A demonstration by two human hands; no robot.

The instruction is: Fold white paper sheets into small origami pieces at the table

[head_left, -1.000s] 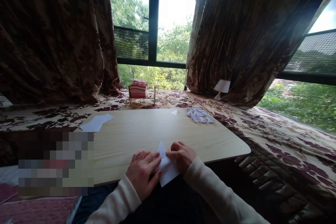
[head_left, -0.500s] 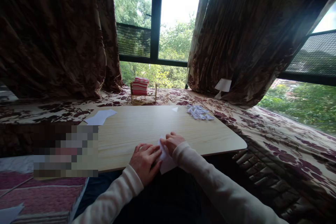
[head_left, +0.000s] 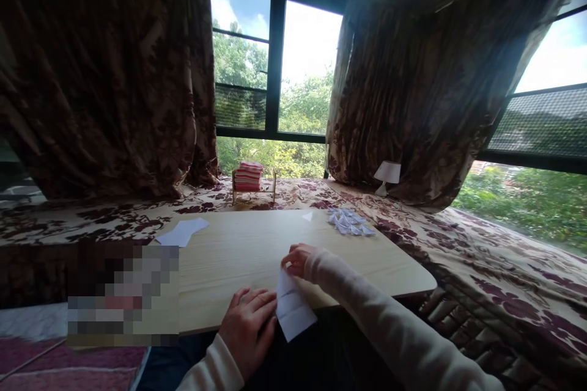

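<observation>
A white sheet of paper (head_left: 293,310) with crease lines lies at the table's front edge, its lower end sticking out past it. My right hand (head_left: 299,259) pinches the paper's far, narrow corner between thumb and fingers. Beside the sheet's left edge, my left hand (head_left: 250,324) rests on the table with its fingers stretched out, the fingertips close to or touching the paper. Farther off lie a small white paper triangle (head_left: 307,216) and, to its right, a cluster of folded white paper pieces (head_left: 349,222).
Loose white paper sheets (head_left: 183,231) lie at the left of the pale wooden table (head_left: 229,269). A blurred-out patch (head_left: 128,299) covers the table's left corner. Behind stand a small rack with folded red-striped cloths (head_left: 248,177) and a white lamp (head_left: 387,173) on the floral-covered sill.
The view has tilted up. My right hand has moved away from my left, holding the paper's far corner, and more of the paper shows. My left hand's fingers lie straighter.
</observation>
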